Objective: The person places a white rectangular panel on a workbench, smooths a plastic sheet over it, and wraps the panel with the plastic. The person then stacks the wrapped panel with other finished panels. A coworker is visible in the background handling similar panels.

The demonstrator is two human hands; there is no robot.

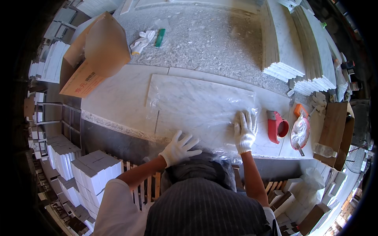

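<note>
A white, grey-veined marble slab (197, 92) lies on the work table in front of me, with clear plastic film (254, 108) wrinkled over its right end and along the near edge. My right hand (246, 133), in a white knitted glove, lies flat on the film at the right, fingers stretched out and pointing away from me. Near the front edge of the table, my left hand (179, 149) is gloved too, its fingers spread and nothing in them. Right of my right hand sits a red tape dispenser (273, 128).
A round dish (300, 135) with white material and an orange object (301, 110) stand at the right. Stacked marble slabs (283, 43) rise at the far right. An opened cardboard box (84, 82), white gloves (143, 41) and a green block (160, 37) lie far left.
</note>
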